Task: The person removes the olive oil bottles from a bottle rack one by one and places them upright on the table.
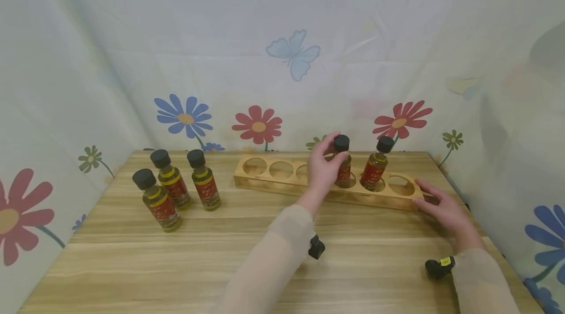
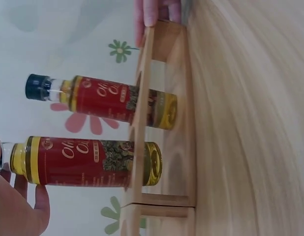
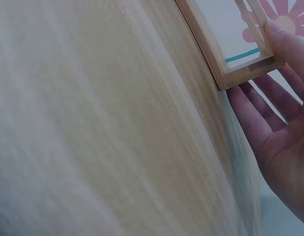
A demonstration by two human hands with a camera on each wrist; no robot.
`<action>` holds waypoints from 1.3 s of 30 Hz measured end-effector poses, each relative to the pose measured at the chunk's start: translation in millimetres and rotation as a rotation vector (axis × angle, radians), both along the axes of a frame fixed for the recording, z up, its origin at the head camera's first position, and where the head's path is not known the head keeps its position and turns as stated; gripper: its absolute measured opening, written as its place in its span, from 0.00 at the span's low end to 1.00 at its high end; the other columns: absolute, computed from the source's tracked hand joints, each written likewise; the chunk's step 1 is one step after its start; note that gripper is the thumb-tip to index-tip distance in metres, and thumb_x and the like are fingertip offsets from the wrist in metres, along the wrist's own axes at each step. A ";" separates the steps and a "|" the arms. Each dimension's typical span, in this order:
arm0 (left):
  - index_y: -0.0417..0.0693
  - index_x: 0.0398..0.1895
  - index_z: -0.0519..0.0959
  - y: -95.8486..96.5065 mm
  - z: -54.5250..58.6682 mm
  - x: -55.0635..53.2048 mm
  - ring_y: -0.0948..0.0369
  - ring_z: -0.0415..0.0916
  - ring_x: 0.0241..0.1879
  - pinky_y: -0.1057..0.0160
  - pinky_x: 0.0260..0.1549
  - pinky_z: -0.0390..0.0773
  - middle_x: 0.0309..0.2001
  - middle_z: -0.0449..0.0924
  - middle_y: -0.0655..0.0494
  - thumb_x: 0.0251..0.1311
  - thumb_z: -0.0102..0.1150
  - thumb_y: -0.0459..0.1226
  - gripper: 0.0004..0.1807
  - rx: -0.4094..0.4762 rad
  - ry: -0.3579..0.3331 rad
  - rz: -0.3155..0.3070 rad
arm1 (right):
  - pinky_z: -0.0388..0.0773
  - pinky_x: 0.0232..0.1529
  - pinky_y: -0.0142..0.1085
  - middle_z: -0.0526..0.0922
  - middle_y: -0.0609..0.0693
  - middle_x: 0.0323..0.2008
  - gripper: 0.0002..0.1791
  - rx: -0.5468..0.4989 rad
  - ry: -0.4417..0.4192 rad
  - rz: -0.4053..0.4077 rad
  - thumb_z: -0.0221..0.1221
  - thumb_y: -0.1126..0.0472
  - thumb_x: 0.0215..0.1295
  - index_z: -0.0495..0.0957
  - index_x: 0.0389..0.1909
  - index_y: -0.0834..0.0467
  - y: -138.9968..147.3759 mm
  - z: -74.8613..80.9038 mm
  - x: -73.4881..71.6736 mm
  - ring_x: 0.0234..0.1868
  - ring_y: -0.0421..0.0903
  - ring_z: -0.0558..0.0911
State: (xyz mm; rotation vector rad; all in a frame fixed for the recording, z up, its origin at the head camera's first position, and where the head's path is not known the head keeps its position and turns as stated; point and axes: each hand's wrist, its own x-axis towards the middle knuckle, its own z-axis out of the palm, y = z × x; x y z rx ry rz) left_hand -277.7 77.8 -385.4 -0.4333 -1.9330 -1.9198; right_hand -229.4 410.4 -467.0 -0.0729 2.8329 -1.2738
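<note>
Now, far left, three capped bottles [image 1: 175,191] stand on the table [image 1: 145,270]; then comes the wooden rack [image 1: 269,184], the left hand [image 1: 323,164] gripping an oil bottle [image 2: 88,162] near its cap, base partway through a hole; beside it another bottle [image 1: 373,170] sits slotted, the right hand [image 1: 443,211] holding the rack's end.

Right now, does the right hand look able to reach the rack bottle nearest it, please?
Probably yes: the right hand would need to release the rack, but nothing visible stands between it and that bottle.
</note>
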 end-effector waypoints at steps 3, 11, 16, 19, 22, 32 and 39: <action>0.48 0.60 0.79 -5.1 7.1 2.2 0.57 0.80 0.47 0.63 0.45 0.81 0.51 0.81 0.49 0.57 0.69 0.28 0.26 0.044 0.019 0.011 | 0.64 0.62 0.63 0.52 0.69 0.74 0.44 0.004 0.001 0.000 0.58 0.45 0.71 0.50 0.78 0.58 -0.8 0.4 -0.6 0.64 0.71 0.67; 0.50 0.62 0.78 -23.6 27.1 4.8 0.57 0.79 0.47 0.57 0.48 0.80 0.49 0.80 0.51 0.59 0.67 0.29 0.26 0.140 0.012 0.055 | 0.62 0.62 0.64 0.52 0.70 0.74 0.44 -0.003 0.003 -0.004 0.58 0.45 0.71 0.50 0.78 0.58 -3.2 3.1 -0.8 0.64 0.73 0.66; 0.53 0.61 0.79 -39.4 26.5 6.4 0.57 0.78 0.47 0.57 0.48 0.80 0.49 0.80 0.52 0.58 0.68 0.28 0.27 0.124 -0.028 0.070 | 0.60 0.63 0.65 0.50 0.70 0.74 0.45 -0.010 -0.013 -0.018 0.58 0.43 0.70 0.49 0.78 0.58 -2.8 2.2 -0.7 0.65 0.73 0.64; 0.53 0.62 0.78 -51.0 24.3 7.6 0.56 0.78 0.47 0.56 0.49 0.80 0.49 0.80 0.51 0.59 0.67 0.29 0.27 0.129 -0.032 0.058 | 0.60 0.63 0.65 0.50 0.70 0.74 0.45 -0.016 -0.017 -0.021 0.59 0.43 0.69 0.49 0.78 0.57 -1.8 1.2 -0.6 0.65 0.73 0.64; 0.50 0.62 0.78 -62.4 22.8 9.3 0.55 0.79 0.47 0.55 0.49 0.80 0.49 0.81 0.50 0.59 0.67 0.29 0.26 0.140 -0.023 0.045 | 0.61 0.63 0.65 0.50 0.70 0.74 0.46 -0.013 -0.018 -0.019 0.58 0.42 0.69 0.49 0.78 0.57 -1.9 1.1 0.1 0.65 0.73 0.64; 0.53 0.62 0.78 -94.5 25.0 18.6 0.53 0.78 0.49 0.51 0.51 0.79 0.53 0.80 0.51 0.59 0.68 0.30 0.26 0.059 -0.038 -0.006 | 0.73 0.60 0.44 0.54 0.69 0.73 0.43 0.003 0.005 -0.001 0.59 0.46 0.71 0.51 0.78 0.58 -2.2 3.0 1.3 0.63 0.70 0.69; 0.53 0.63 0.78 -115.7 24.8 28.4 0.55 0.78 0.49 0.50 0.50 0.79 0.53 0.80 0.52 0.60 0.67 0.31 0.26 -0.054 -0.048 -0.077 | 0.66 0.43 0.17 0.55 0.69 0.73 0.43 -0.018 -0.002 0.006 0.59 0.48 0.71 0.51 0.78 0.57 -0.9 2.4 0.9 0.63 0.68 0.70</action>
